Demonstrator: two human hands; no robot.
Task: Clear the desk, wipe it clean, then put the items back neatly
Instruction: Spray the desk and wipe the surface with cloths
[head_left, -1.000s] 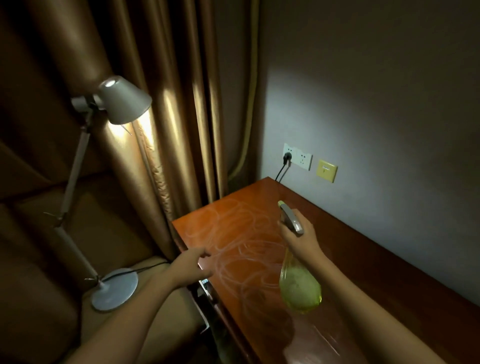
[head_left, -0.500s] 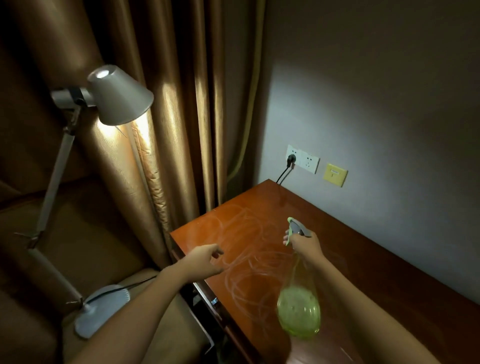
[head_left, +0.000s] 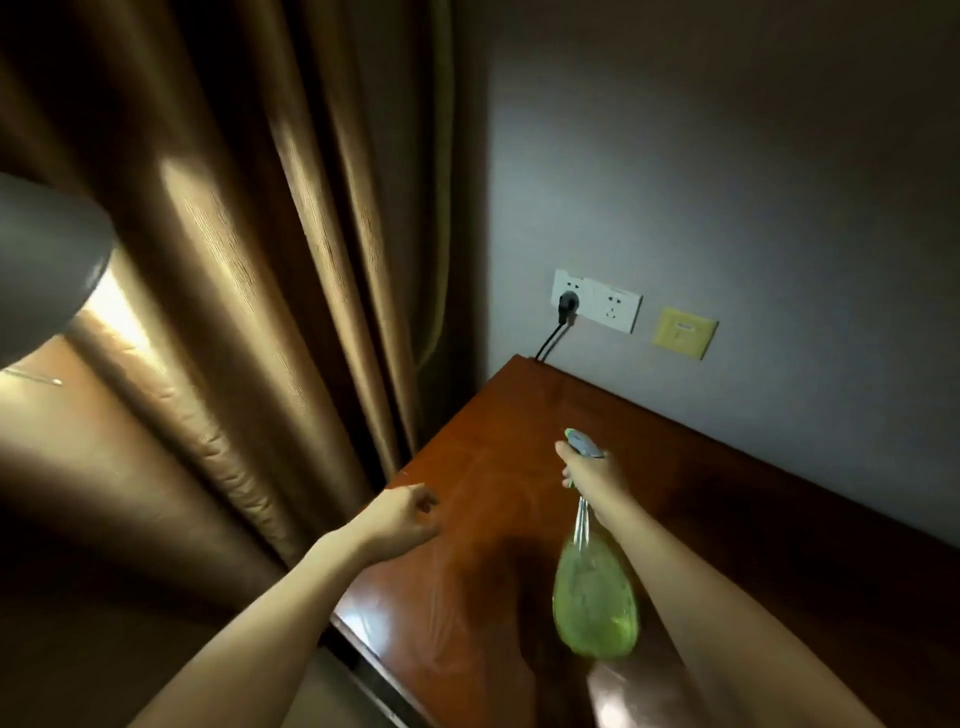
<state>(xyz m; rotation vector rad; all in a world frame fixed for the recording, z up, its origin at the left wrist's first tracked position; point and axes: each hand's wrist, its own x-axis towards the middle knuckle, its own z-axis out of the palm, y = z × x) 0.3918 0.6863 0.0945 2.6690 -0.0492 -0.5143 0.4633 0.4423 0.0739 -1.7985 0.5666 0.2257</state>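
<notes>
My right hand (head_left: 592, 475) grips the grey trigger head of a translucent green spray bottle (head_left: 595, 597), held above the reddish-brown wooden desk (head_left: 727, 493) with its body hanging toward me. My left hand (head_left: 402, 514) hovers at the desk's left edge, fingers loosely curled, holding nothing. Faint wipe streaks show on the desk top near the left hand.
A grey desk lamp shade (head_left: 41, 265) juts in at the left, lit against gold curtains (head_left: 260, 260). On the wall behind the desk sit a white socket strip (head_left: 597, 301) with a black plug and cord, and a yellow plate (head_left: 684, 332).
The view has swung up and to the right, so the lamp has slid to the left edge. Both hands have stayed over the desk, with the bottle still in the right one.
</notes>
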